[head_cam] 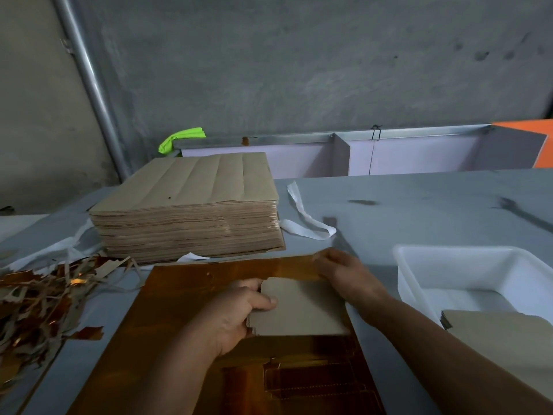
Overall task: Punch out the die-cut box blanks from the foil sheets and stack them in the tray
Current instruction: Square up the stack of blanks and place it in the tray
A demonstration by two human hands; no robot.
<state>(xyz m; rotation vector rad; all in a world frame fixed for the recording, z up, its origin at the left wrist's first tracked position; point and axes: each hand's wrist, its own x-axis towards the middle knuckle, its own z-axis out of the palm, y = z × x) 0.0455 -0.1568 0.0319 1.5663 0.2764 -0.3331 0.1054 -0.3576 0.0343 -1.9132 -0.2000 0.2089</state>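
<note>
A grey box blank (pixel 302 307) lies on the foil sheet (pixel 185 295) on the desk (pixel 419 199), its left edge grasped by the left hand (pixel 236 313); the right hand (pixel 344 274) curls its fingers over the sheet's far corner, near the white tray (pixel 419 265).

Bare table (pixel 419 205) between sheet stack (pixel 185 205) and tray (pixel 402 280).

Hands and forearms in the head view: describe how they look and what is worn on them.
The left hand and right hand are bare: no gloves, rings or watch show. The left forearm and right forearm are bare too, and no sleeve comes into view before the picture's lower edge. No markings or bandages are visible.
</note>
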